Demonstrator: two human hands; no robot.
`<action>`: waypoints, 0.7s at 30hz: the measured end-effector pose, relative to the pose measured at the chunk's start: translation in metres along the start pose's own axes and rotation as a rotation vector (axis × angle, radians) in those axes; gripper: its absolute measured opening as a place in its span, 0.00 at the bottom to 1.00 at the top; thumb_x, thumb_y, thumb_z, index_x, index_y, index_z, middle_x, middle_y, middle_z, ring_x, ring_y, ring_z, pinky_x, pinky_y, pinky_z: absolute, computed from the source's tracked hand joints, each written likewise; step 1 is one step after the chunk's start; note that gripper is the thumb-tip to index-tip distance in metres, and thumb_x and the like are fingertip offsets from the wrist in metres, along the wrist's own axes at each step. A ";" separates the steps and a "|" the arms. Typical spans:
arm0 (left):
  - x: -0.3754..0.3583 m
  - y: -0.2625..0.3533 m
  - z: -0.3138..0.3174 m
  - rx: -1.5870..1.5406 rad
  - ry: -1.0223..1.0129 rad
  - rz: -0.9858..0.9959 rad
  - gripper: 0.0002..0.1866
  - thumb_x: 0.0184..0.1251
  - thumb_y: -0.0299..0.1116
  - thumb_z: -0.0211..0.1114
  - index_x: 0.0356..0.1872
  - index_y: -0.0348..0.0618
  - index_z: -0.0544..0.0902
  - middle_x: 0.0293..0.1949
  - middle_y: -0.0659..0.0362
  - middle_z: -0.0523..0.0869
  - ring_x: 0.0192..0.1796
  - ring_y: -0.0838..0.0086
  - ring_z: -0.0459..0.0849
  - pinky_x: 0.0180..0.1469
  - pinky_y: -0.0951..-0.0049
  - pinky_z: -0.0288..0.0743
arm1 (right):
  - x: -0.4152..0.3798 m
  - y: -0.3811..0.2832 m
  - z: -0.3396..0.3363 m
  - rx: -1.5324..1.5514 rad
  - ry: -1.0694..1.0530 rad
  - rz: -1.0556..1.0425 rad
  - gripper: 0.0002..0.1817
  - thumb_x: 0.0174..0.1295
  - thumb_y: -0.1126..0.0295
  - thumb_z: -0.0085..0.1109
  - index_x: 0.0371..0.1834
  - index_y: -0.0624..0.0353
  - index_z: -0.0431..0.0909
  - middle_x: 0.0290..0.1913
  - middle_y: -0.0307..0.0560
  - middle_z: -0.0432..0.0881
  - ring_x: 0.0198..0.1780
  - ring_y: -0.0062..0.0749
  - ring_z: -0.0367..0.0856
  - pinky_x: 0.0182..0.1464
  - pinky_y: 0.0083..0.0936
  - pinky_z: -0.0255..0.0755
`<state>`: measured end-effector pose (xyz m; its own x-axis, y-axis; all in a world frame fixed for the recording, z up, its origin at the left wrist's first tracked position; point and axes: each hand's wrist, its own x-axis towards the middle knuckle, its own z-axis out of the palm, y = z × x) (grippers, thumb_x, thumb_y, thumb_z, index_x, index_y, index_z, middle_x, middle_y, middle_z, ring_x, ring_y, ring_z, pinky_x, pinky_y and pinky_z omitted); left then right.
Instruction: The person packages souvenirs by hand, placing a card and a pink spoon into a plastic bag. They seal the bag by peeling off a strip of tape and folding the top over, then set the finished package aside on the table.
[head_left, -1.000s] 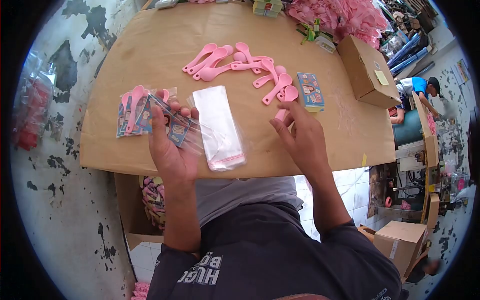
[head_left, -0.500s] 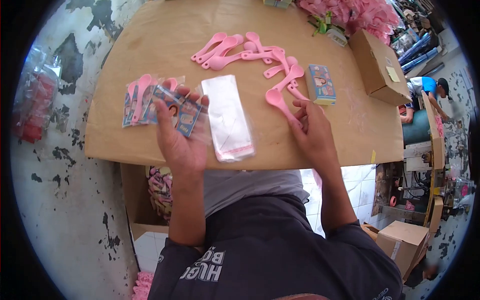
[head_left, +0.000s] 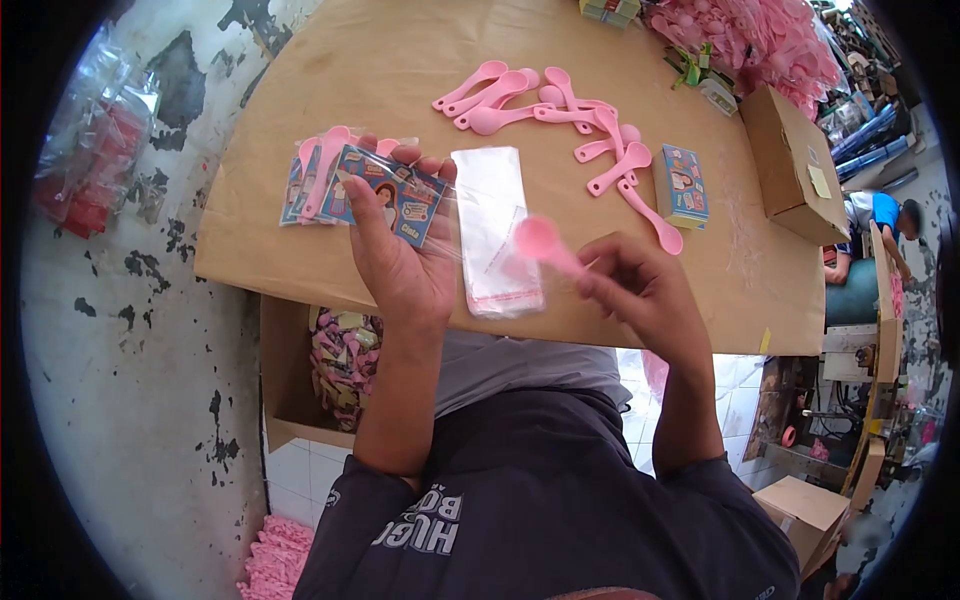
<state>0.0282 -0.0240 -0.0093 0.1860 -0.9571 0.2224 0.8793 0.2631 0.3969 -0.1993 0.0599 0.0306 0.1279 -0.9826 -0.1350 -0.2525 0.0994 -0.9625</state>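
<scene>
My left hand (head_left: 405, 260) holds a blue printed card (head_left: 392, 197) in a clear bag between thumb and fingers. In my right hand (head_left: 640, 290) a pink spoon (head_left: 540, 240) is pinched by its handle, its bowl pointing left over a stack of clear bags (head_left: 493, 220). Left of my left hand lie packed cards with pink spoons (head_left: 325, 175). Beyond the bags, loose pink spoons (head_left: 490, 118) are scattered in a curve. A stack of blue cards (head_left: 684, 185) sits to their right.
The brown-covered table (head_left: 350, 80) has an open cardboard box (head_left: 792, 165) at its right edge and a pink heap of bagged items (head_left: 745, 40) behind. Below the table stands a carton of wrapped goods (head_left: 345, 365). A person (head_left: 880, 225) bends at another table on the far right.
My right hand has lifted a pink spoon off the table and brought it left, toward the bagged card in my left hand. The head view has shifted slightly.
</scene>
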 end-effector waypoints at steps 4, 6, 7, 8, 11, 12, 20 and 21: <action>-0.006 -0.009 0.008 0.022 -0.004 -0.067 0.28 0.83 0.50 0.58 0.72 0.43 0.68 0.54 0.52 0.82 0.55 0.66 0.84 0.67 0.55 0.79 | 0.007 -0.010 0.015 0.086 -0.087 0.013 0.11 0.70 0.69 0.70 0.52 0.60 0.84 0.33 0.32 0.85 0.28 0.11 0.75 0.30 0.13 0.66; -0.012 -0.014 0.012 0.056 -0.026 -0.108 0.29 0.83 0.51 0.58 0.72 0.43 0.67 0.54 0.52 0.82 0.54 0.66 0.84 0.67 0.54 0.79 | 0.011 -0.008 0.020 0.081 -0.058 -0.014 0.12 0.71 0.70 0.69 0.54 0.61 0.83 0.36 0.35 0.85 0.30 0.12 0.76 0.32 0.14 0.69; -0.015 -0.017 0.013 0.088 -0.048 -0.147 0.29 0.83 0.51 0.57 0.73 0.42 0.67 0.53 0.53 0.81 0.54 0.66 0.83 0.67 0.53 0.79 | 0.012 -0.006 0.021 0.071 -0.031 -0.044 0.14 0.71 0.72 0.68 0.56 0.62 0.81 0.38 0.37 0.86 0.31 0.13 0.78 0.34 0.14 0.72; -0.016 -0.019 0.014 0.064 -0.036 -0.175 0.30 0.83 0.52 0.56 0.73 0.42 0.66 0.52 0.54 0.81 0.53 0.66 0.83 0.67 0.52 0.80 | 0.013 -0.002 0.023 0.073 -0.033 -0.044 0.14 0.71 0.72 0.68 0.56 0.62 0.81 0.38 0.37 0.86 0.31 0.13 0.78 0.34 0.14 0.72; -0.020 -0.023 0.018 0.057 -0.024 -0.215 0.30 0.83 0.53 0.56 0.73 0.42 0.66 0.51 0.54 0.80 0.53 0.66 0.83 0.67 0.52 0.80 | 0.013 0.005 0.029 0.257 -0.001 -0.148 0.15 0.73 0.75 0.65 0.60 0.65 0.78 0.43 0.41 0.85 0.38 0.18 0.83 0.41 0.18 0.79; -0.020 -0.024 0.018 0.041 -0.015 -0.229 0.31 0.83 0.53 0.55 0.73 0.42 0.66 0.51 0.54 0.80 0.53 0.67 0.83 0.67 0.52 0.80 | 0.012 0.002 0.031 0.367 0.004 -0.140 0.15 0.73 0.77 0.63 0.60 0.66 0.77 0.44 0.42 0.84 0.41 0.20 0.84 0.46 0.20 0.80; -0.040 -0.040 0.031 -0.039 -0.020 -0.437 0.29 0.85 0.51 0.54 0.75 0.45 0.66 0.52 0.57 0.81 0.52 0.70 0.84 0.61 0.56 0.85 | 0.016 0.030 0.044 0.332 0.232 -0.295 0.14 0.69 0.73 0.70 0.52 0.62 0.76 0.42 0.39 0.83 0.43 0.19 0.83 0.48 0.18 0.77; -0.041 -0.043 0.030 -0.047 -0.045 -0.453 0.28 0.85 0.50 0.53 0.76 0.45 0.66 0.52 0.57 0.81 0.52 0.71 0.84 0.60 0.56 0.86 | 0.018 0.034 0.043 0.282 0.278 -0.315 0.16 0.67 0.72 0.73 0.50 0.61 0.75 0.40 0.37 0.82 0.40 0.17 0.80 0.45 0.17 0.75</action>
<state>-0.0299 0.0072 -0.0084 -0.2404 -0.9678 0.0748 0.8867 -0.1877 0.4225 -0.1642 0.0521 -0.0145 -0.1134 -0.9725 0.2032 0.0312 -0.2079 -0.9776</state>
